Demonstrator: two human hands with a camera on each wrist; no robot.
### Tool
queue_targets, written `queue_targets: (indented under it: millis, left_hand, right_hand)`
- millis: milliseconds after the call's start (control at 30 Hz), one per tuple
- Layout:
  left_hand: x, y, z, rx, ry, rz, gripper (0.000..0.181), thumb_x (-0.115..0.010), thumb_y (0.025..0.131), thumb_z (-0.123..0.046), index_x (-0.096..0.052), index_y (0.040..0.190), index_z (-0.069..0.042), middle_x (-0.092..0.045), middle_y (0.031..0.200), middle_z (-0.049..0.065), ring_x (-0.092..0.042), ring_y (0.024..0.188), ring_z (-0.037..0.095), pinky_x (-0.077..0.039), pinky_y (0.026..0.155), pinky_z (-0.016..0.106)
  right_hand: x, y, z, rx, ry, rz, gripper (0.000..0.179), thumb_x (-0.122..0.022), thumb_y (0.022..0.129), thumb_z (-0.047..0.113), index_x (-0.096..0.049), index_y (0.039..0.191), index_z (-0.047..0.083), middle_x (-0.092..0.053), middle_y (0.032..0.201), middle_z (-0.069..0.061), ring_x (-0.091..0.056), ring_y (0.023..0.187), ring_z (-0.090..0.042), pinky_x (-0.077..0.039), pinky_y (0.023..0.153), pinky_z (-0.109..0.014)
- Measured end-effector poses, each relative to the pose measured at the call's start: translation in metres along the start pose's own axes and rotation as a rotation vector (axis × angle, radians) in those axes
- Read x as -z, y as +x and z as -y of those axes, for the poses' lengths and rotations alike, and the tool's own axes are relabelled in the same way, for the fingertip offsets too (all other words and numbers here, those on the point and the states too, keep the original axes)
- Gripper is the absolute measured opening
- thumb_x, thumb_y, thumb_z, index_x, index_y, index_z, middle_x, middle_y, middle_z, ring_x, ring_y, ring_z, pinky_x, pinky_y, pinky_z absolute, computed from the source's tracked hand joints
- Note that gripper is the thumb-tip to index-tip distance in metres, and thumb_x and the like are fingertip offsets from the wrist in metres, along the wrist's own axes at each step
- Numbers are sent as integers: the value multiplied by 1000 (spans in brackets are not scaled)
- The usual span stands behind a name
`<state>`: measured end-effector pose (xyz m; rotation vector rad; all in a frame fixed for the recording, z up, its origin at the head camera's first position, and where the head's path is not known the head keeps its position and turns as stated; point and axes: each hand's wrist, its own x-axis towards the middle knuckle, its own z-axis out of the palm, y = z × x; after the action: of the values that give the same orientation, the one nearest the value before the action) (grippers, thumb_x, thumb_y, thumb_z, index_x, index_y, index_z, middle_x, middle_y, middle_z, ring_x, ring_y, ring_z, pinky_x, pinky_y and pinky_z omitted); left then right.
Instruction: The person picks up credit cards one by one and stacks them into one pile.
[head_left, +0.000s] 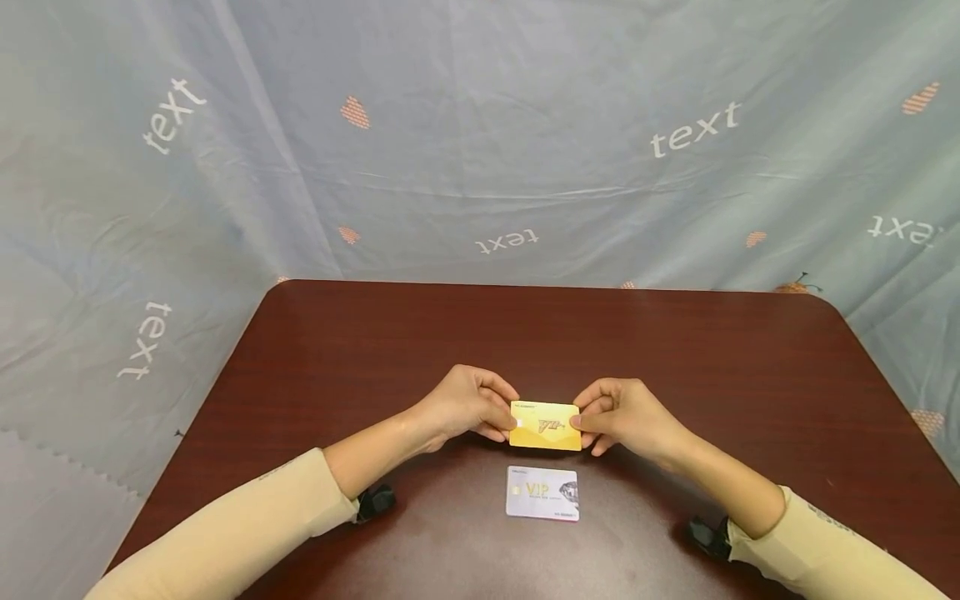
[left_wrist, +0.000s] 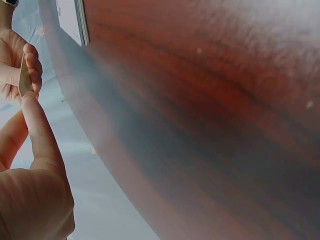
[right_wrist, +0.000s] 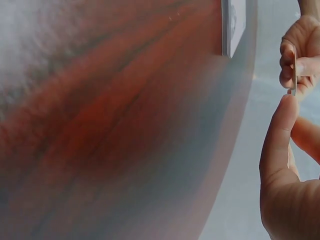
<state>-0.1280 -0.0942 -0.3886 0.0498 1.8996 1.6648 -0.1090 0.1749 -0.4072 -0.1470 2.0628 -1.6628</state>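
Note:
A gold card (head_left: 547,437) with VIP lettering is held up between both hands in the head view. The left hand (head_left: 467,407) pinches its left edge with thumb and fingers, and the right hand (head_left: 628,417) pinches its right edge. Below it, nearer the person, a white VIP card (head_left: 536,500) lies on the table. In the left wrist view the gold card (left_wrist: 24,77) appears edge-on as a thin strip at the fingertips. The right wrist view likewise shows the gold card (right_wrist: 294,72) edge-on. There, the white card (right_wrist: 235,27) tops a small stack.
The dark red-brown table (head_left: 375,333) has rounded far corners. Behind and beside it hangs a grey-blue cloth (head_left: 480,150) printed with words and orange shapes. Black straps (head_left: 377,502) show by both forearms at the cuffs.

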Motion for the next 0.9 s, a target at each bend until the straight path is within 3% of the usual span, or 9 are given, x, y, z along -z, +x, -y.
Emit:
queue_targets:
  millis: [467,900]
  left_hand:
    - [-8,-15,18,39,-1,29,29,-78,79,16,-70,106,9,-73,78,12,-72,62,19,-63,61,31]
    - [-14,-29,30,56,14,57,30,-77,80,17,-72,109,12,-76,83,21,-71,58,18,-63,58,30]
  right_hand:
    - [-9,-9,-7,-14,-59,70,20,-82,89,7,-70,98,-6,-72,77,-13,-69,64,-23,-62,57,-32]
    - [-16,-16,-16,-18,-112,139,16,-81,89,8,-71,93,-4,-72,74,-13,-70,61,-21,-59,53,-29]
